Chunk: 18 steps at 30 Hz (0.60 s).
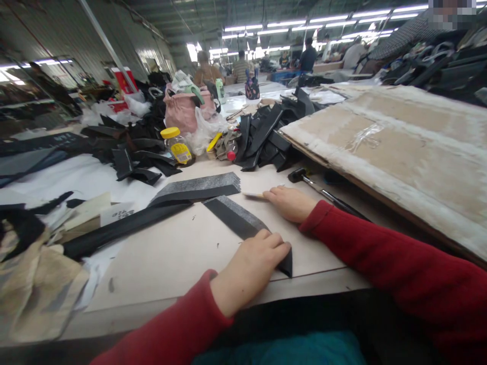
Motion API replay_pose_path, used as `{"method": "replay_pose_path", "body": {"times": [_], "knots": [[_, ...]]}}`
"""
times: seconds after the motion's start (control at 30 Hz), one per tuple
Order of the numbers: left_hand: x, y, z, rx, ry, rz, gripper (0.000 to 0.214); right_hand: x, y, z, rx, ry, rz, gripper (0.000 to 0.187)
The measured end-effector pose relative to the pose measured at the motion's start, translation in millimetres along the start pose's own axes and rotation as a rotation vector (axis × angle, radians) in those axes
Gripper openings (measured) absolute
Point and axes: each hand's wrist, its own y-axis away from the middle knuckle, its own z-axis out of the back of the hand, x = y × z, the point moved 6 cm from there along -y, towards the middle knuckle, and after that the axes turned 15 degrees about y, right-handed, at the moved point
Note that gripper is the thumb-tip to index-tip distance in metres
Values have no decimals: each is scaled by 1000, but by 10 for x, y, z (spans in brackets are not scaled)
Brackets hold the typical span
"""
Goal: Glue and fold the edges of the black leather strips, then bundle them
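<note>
My left hand (253, 266) is closed over the near end of a black strip (233, 215), its fingers bent on the material. The strip lies slantwise on the pale board (167, 263), with a grey speckled band along part of it. My right hand (291, 203), farther forward, grips a thin, flat, light-coloured stick (254, 196), whose tip points left. Just beyond that tip lies a stack of black strips (198, 186) with grey speckled faces and stepped ends. A long black folded piece (129, 230) rests to the left.
A hammer (304, 177) lies right of my right hand, beside a large cardboard sheet (395, 137). Behind are a pile of black pieces (266, 132), a yellow-lidded jar (177, 147) and a pink bag (182, 109). Cloth scraps (45, 289) lie left. Several people stand farther back.
</note>
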Motion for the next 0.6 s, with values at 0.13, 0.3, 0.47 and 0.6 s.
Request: {"method": "replay_pose_path", "body": {"times": [0.13,0.3,0.47,0.6], "knots": [[-9,0,-2,36,-53,-20,29,-77,59,76,-10,-146,-55,38],[-19,28,29,44,-5,-40,28,-151,287,130,-45,-440,-65,42],[-113,190,4,90,49,-68,35,-130,776,82,108,-598,-29,46],[-123,284,-21,77,36,-46,39,-76,1131,67,208,-644,4,45]]}}
